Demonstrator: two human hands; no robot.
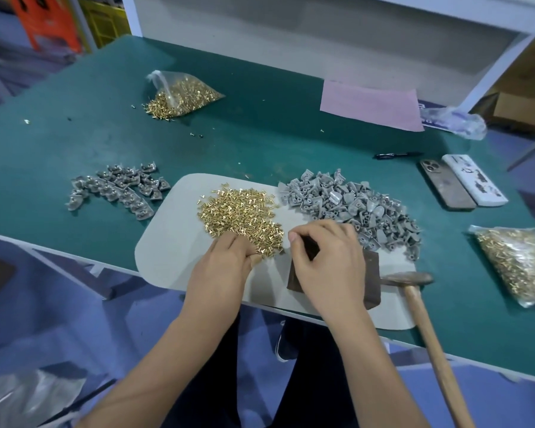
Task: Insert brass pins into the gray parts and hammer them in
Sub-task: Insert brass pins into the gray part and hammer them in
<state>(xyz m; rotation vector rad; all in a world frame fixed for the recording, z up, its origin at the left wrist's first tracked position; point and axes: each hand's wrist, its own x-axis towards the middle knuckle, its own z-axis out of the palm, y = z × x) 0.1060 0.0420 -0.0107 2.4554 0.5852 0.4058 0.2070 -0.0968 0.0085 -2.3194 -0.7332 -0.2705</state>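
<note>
My left hand [226, 261] pinches into the near edge of the brass pins [243, 217] heaped on the white mat [164, 242]; my right hand [325, 257] curls over the dark block [369, 273] — what it holds I cannot tell — beside the gray parts [349, 205].

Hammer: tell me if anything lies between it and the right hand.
Nothing visible does. The hammer lies free on the mat's right edge, just right of the dark block under the right hand. That hand's fingers are curled over something hidden, so it would need freeing first.
</note>
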